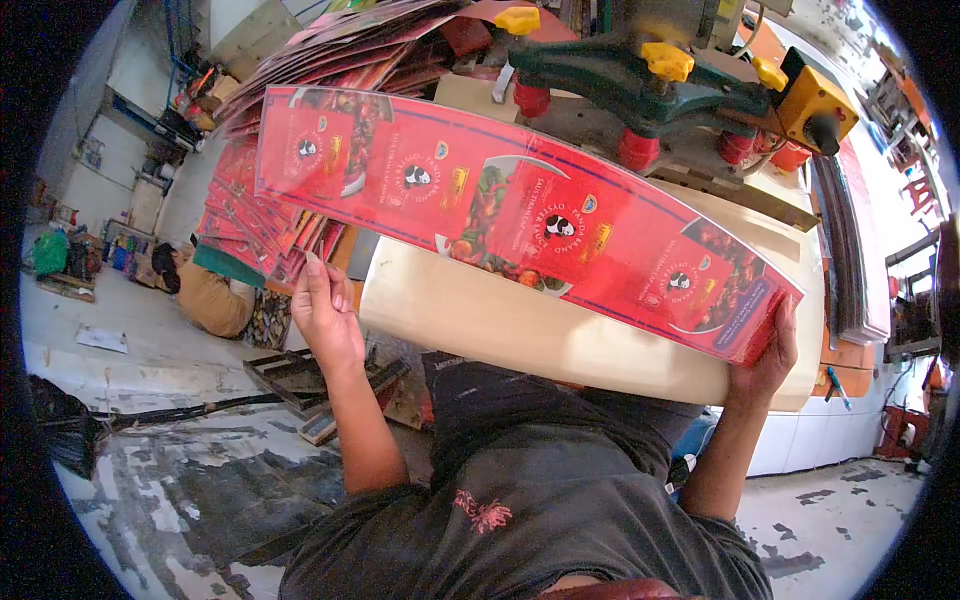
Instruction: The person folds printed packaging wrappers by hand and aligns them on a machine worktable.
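Observation:
A long, curved red printed plastic strip (pixel 500 205) with panda logos and food pictures spans the view above a cream work surface. My right hand (pixel 770 345) grips its lower right end, fingers on the edge. My left hand (pixel 328 308) is raised below the strip's left part, palm toward me. Its fingers point up, partly curled, with a visible gap to the strip's lower edge; nothing shows in them. Behind those fingertips lies a pile of similar red printed sheets (pixel 250 215).
A dark green machine head (pixel 600 85) with yellow knobs and red feet stands over the cream work surface (pixel 470 310). A yellow switch box (pixel 815 110) is at its right. More red sheets (pixel 330 60) are heaped at the upper left. A wooden frame (pixel 320 395) lies lower left.

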A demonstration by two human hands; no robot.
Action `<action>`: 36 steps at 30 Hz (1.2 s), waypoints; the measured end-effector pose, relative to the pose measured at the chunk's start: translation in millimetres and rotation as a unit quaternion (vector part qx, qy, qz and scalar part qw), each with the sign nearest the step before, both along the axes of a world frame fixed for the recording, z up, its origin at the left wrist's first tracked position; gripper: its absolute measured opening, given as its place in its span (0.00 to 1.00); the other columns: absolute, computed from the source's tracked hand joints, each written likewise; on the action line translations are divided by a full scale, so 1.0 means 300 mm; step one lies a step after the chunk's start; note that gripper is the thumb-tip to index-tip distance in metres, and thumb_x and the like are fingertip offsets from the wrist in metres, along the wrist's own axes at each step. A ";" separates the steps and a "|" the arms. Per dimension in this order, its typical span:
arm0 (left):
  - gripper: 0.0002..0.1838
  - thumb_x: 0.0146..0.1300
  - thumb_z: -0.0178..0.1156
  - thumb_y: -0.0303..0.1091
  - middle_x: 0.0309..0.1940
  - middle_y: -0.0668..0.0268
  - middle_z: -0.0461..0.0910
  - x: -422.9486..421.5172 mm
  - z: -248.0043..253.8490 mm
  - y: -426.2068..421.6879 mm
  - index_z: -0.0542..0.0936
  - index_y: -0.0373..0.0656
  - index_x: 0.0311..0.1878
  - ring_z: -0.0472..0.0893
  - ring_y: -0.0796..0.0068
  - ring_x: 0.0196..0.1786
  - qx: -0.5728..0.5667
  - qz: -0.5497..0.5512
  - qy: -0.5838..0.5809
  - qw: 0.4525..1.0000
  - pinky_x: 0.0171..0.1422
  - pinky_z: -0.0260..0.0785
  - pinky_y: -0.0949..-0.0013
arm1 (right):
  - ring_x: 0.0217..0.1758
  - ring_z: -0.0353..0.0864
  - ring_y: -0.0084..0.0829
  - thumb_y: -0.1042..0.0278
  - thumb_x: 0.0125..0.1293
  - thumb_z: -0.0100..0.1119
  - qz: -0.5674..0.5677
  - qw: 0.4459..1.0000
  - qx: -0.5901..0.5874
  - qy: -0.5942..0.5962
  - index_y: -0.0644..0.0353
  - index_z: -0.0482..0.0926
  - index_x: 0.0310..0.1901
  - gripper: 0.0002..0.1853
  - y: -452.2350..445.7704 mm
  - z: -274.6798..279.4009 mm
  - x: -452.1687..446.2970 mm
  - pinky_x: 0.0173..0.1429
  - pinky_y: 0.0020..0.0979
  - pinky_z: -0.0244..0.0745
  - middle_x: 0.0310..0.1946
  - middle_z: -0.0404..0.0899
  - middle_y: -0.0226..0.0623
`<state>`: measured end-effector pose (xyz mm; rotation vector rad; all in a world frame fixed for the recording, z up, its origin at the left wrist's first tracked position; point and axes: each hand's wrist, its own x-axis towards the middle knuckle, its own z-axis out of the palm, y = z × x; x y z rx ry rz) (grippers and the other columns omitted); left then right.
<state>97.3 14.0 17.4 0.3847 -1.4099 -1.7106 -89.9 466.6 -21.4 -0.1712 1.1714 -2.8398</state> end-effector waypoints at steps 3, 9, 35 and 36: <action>0.12 0.77 0.60 0.40 0.27 0.75 0.71 -0.005 0.008 0.008 0.77 0.43 0.39 0.62 0.89 0.25 0.017 0.028 -0.011 0.999 0.29 0.52 0.78 | 0.60 0.82 0.31 0.60 0.81 0.49 0.006 1.000 -0.004 -0.005 0.60 0.71 0.67 0.20 -0.001 -0.003 0.001 0.65 0.37 0.79 0.59 0.80 0.39; 0.09 0.74 0.64 0.36 0.34 0.76 0.76 -0.038 0.021 0.022 0.78 0.42 0.47 0.62 0.90 0.27 -0.024 0.058 -0.029 0.998 0.30 0.53 0.79 | 0.61 0.81 0.32 0.60 0.80 0.50 -0.013 0.999 0.006 -0.035 0.60 0.71 0.68 0.21 -0.013 0.010 0.003 0.66 0.38 0.78 0.60 0.79 0.39; 0.10 0.73 0.61 0.27 0.45 0.59 0.86 -0.182 -0.019 0.335 0.80 0.34 0.54 0.87 0.65 0.47 0.115 -0.243 0.080 0.960 0.54 0.84 0.55 | 0.54 0.84 0.32 0.61 0.76 0.57 0.015 0.991 0.132 0.000 0.67 0.75 0.61 0.20 -0.025 -0.002 0.027 0.59 0.34 0.81 0.54 0.82 0.44; 0.10 0.73 0.60 0.26 0.44 0.61 0.85 -0.181 0.003 0.336 0.80 0.35 0.54 0.87 0.66 0.46 0.127 -0.235 0.072 0.961 0.53 0.85 0.55 | 0.51 0.84 0.28 0.62 0.74 0.61 0.015 0.985 0.169 -0.002 0.68 0.77 0.58 0.19 -0.033 0.010 0.040 0.59 0.32 0.79 0.52 0.84 0.42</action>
